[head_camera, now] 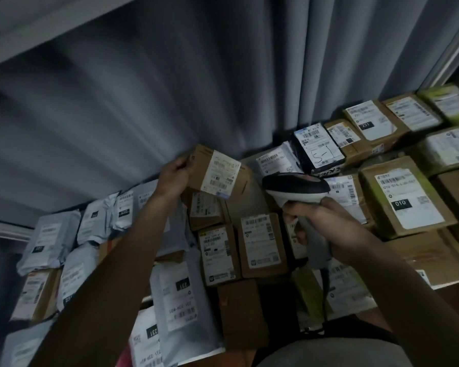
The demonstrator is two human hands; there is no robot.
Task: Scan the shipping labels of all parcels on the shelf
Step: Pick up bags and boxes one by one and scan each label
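My left hand grips a small cardboard parcel by its left end and holds it lifted above the pile, its white shipping label turned toward me. My right hand grips the handle of a black and grey barcode scanner. The scanner's head sits just right of the lifted parcel and points left at the label. Several cardboard boxes and grey mailer bags lie label-up on the shelf below.
A grey curtain hangs close behind the parcels. A large box marked 010 lies to the right, with more boxes stacked toward the far right. The shelf's pale front edge shows at lower right.
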